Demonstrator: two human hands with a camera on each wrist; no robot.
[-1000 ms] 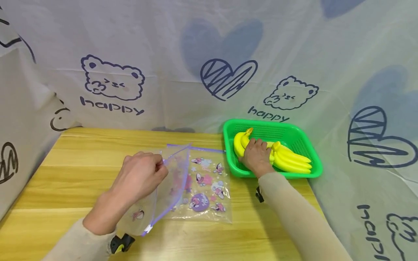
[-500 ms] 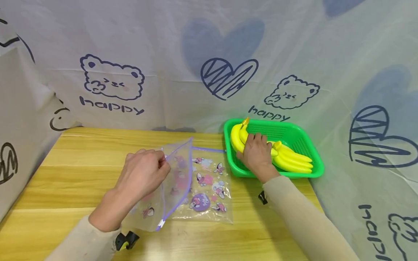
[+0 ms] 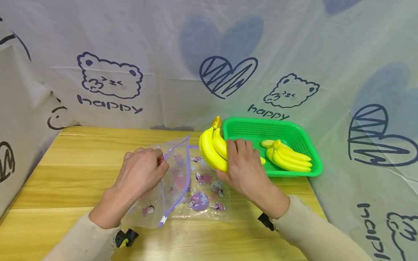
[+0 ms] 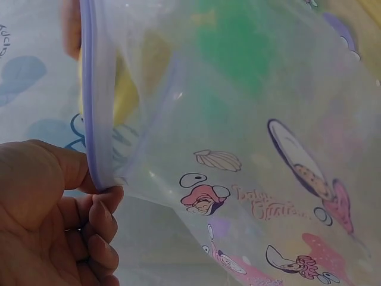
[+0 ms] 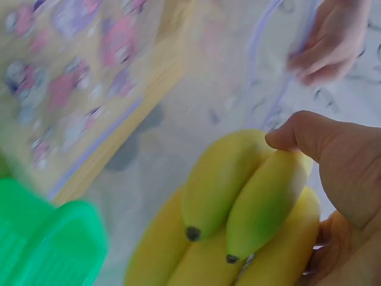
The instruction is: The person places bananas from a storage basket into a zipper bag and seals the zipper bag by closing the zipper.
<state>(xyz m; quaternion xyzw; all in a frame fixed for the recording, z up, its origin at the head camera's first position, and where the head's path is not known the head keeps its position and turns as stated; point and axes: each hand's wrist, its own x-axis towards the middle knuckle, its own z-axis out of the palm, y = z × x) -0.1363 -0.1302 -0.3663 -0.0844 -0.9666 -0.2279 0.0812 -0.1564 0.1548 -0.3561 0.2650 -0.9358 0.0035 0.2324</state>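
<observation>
In the head view my left hand [image 3: 142, 170] pinches the purple-edged rim of a clear zip bag [image 3: 176, 181], holding its mouth apart. The left wrist view shows thumb and fingers on that purple strip [image 4: 98, 119]. My right hand [image 3: 245, 166] grips a bunch of bananas [image 3: 210, 145], lifted above the left rim of a green basket [image 3: 274, 123]. Close up in the right wrist view, the thumb lies across the bananas [image 5: 232, 179], their dark tips showing. A second banana bunch [image 3: 289, 157] lies in the basket.
Another printed zip bag [image 3: 209, 206] lies flat on the wooden table [image 3: 78, 163], partly under the held one. A white slider [image 3: 163, 219] sits low on the purple strip. Printed cloth [image 3: 169, 47] hangs behind the table and at its sides.
My right hand has lifted the banana bunch out of the basket and moved it left toward the held bag. The left hand and its bag have shifted only slightly right.
</observation>
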